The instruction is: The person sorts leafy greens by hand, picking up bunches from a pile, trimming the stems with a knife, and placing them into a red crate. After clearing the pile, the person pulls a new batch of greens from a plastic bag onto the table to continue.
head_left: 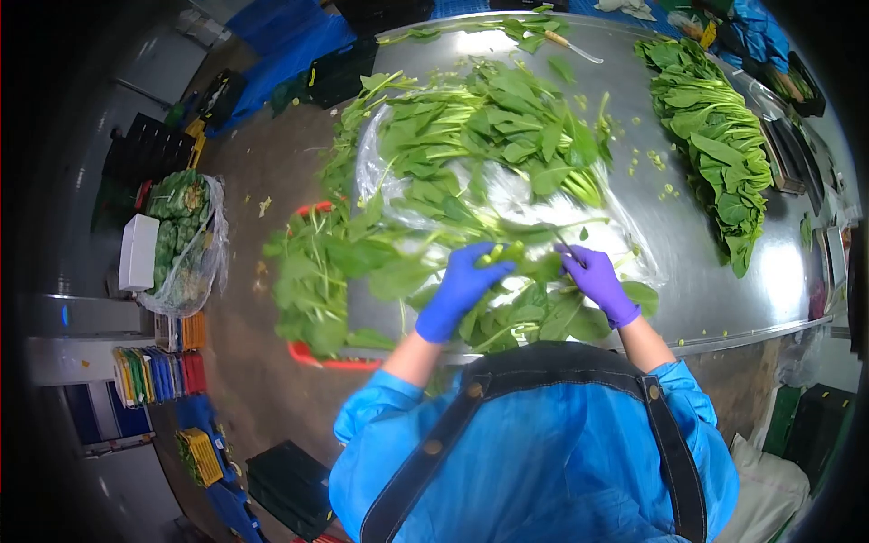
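Nearest are the blue sleeves (683, 394) and the dark apron (566, 360), its straps running over the shoulders. Beyond them, at the near side of the metal table (634, 195), the gloved left hand (463, 288) is closed round pale green stems (511, 252), and the right hand (593, 279) grips a thin dark tool (562, 239) close beside them. Loose leaves (536, 319) lie below and between the hands. To the left, greens (312, 281) heap over a red crate (339, 365). Past the hands, a large pile (507, 118) rests on clear plastic (369, 158), stems and leaves mixed. A long row of greens (720, 149) lines the table's right side. At the far edge lies a knife (573, 46), near scattered leaves (529, 34).
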